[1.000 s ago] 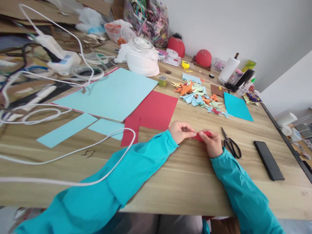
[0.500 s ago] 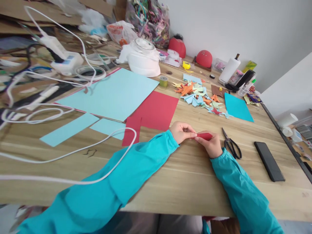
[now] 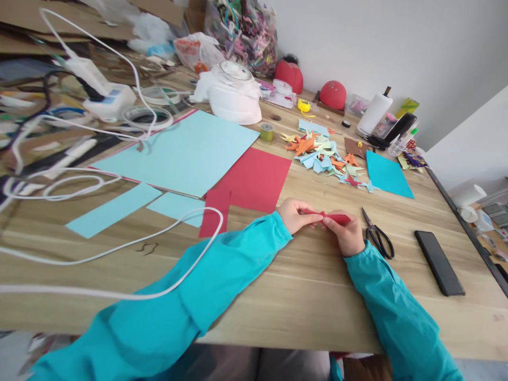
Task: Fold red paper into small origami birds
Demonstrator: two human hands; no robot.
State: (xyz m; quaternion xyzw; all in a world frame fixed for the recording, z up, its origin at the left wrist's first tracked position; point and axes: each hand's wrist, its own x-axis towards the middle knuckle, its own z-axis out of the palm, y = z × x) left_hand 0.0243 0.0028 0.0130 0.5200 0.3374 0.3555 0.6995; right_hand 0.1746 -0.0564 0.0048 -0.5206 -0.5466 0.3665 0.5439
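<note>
A small folded piece of red paper [image 3: 337, 218] is pinched between my two hands, just above the wooden table. My left hand [image 3: 297, 216] grips its left end between thumb and fingers, and my right hand [image 3: 347, 234] grips the right end, with the thumbs close together. Fingers cover much of the paper, so its full shape is hidden. Black-handled scissors [image 3: 379, 238] lie right of my right hand. Beyond my hands sits a pile of folded paper cranes [image 3: 323, 156] in orange, blue, green and red.
Light blue sheets [image 3: 178, 151], red sheets [image 3: 257, 180] and cut blue strips [image 3: 115, 209] lie to the left. A white cable [image 3: 174, 288] crosses over my left sleeve. A phone [image 3: 438, 262] rests at right, a turquoise sheet [image 3: 389, 173] behind it. A tape roll [image 3: 266, 132] stands mid-table.
My right hand has shifted slightly right. More red paper now shows between the fingers, including a bit by the left hand and a small peak between the thumbs.
</note>
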